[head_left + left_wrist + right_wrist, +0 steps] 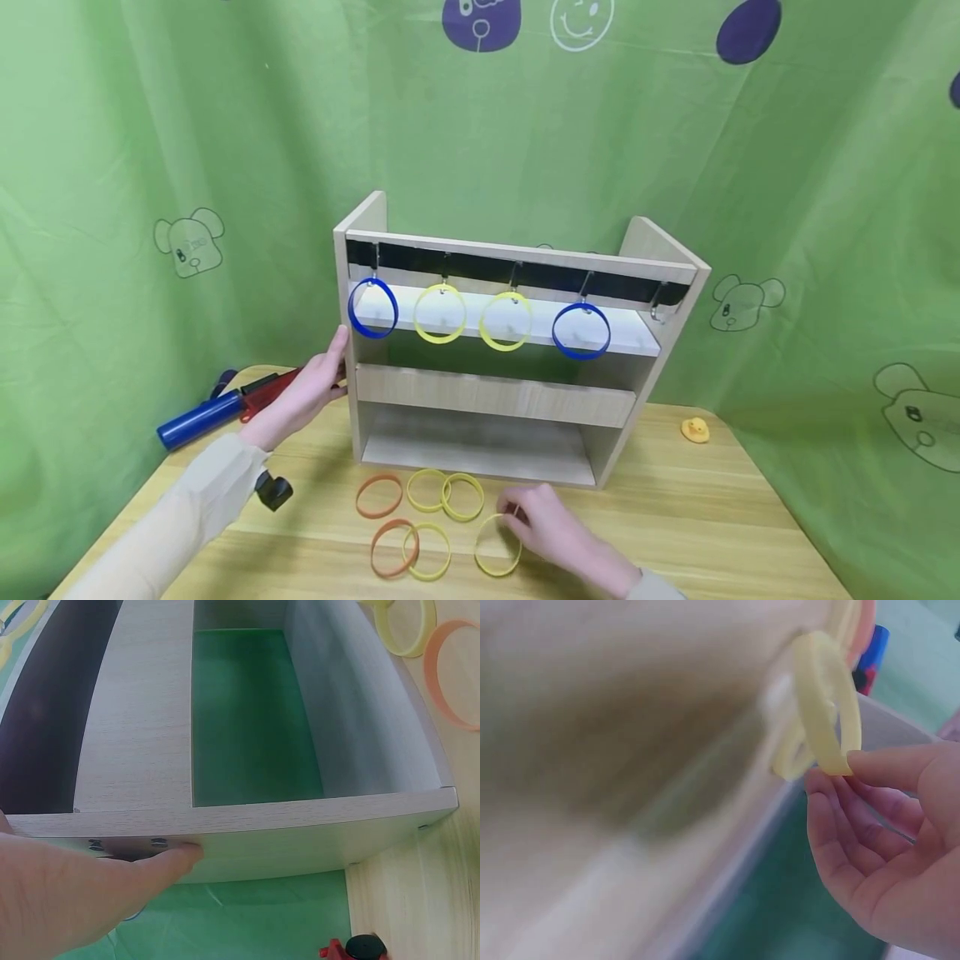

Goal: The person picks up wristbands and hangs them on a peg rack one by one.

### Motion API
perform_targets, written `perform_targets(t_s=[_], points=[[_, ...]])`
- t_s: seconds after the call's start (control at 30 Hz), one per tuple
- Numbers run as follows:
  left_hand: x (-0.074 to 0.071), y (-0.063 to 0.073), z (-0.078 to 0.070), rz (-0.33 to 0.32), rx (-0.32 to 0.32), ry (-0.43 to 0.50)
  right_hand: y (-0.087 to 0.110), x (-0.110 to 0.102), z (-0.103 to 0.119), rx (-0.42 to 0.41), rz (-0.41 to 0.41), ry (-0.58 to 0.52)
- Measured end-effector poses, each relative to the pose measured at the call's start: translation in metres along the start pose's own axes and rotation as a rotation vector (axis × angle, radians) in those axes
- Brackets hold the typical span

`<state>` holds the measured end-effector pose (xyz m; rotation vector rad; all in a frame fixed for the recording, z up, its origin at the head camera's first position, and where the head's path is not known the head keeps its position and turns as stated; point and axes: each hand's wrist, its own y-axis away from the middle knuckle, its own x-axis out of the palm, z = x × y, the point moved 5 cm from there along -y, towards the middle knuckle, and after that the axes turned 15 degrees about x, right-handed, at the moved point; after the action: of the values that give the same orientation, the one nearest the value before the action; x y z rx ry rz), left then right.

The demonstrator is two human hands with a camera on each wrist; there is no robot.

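My right hand (551,529) pinches a yellow ring (817,712) between thumb and fingertips, close over the table in front of the shelf. The light wooden shelf (495,396) stands upright, and my left hand (311,387) presses on the outer face of its left side panel (322,814). Along the black strip (480,265) hang a blue ring (352,321), two yellow rings and another blue ring (577,357), each on its own hook. At the right end the last hook (656,310) holds no ring.
Two orange rings (378,515) and several yellow rings (462,518) lie on the table left of my right hand, some overlapping. A blue and red toy (198,422) lies behind my left forearm. Far right sits a small yellow duck (695,430). Green curtains (825,208) surround the table.
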<state>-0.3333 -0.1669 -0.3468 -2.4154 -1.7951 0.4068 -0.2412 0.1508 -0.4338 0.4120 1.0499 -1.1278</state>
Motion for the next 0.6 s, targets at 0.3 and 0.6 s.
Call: perform_targets(t_s=[0.3,0.6], points=[[0.0,0.0,0.001,0.0,0.006,0.008,0.004,-0.061,0.014,-0.117,-0.244,0.104],[0.0,0.0,0.001,-0.001,0.006,0.009,0.006,-0.142,0.039,-0.209,-0.484,0.173]])
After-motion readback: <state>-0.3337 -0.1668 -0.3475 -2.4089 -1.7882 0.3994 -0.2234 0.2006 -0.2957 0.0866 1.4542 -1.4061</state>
